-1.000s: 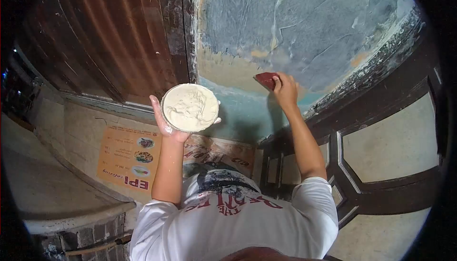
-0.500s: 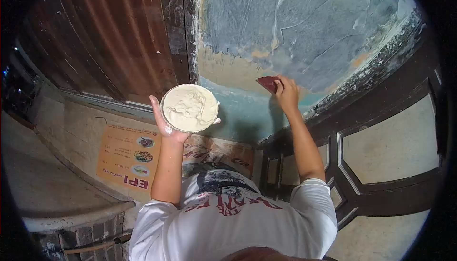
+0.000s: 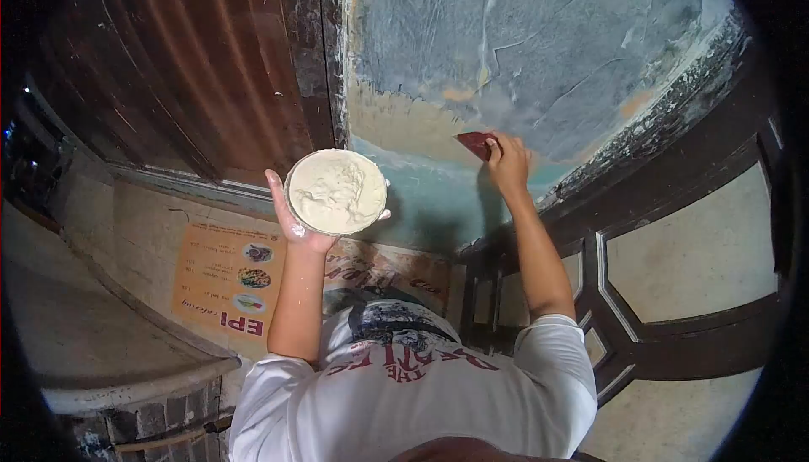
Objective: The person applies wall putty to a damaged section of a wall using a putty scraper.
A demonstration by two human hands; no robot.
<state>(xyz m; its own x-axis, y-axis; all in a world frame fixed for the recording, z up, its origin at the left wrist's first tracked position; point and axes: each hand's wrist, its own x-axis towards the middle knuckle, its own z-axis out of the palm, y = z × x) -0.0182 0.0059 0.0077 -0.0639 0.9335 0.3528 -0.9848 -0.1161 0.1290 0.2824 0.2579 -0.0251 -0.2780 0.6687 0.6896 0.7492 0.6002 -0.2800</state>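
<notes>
My left hand (image 3: 291, 219) cups a round bowl of white putty (image 3: 337, 191) from below, held level in front of the wall. My right hand (image 3: 508, 162) grips a dark red scraper (image 3: 474, 143) and presses its blade flat against the wall (image 3: 522, 49). The blade rests where the grey-blue skimmed patch meets a bare tan and teal strip. Fresh smear lines run across the grey patch above the scraper.
A brown corrugated metal shutter (image 3: 185, 58) fills the left side, with a dark post (image 3: 324, 49) between it and the wall. A dark wooden door frame with pale panels (image 3: 674, 268) stands at right. An orange printed poster (image 3: 227, 281) hangs lower left above a ledge (image 3: 93, 327).
My right hand has tilted the scraper and shifted it slightly up along the wall. The bowl in my left hand has stayed in place.
</notes>
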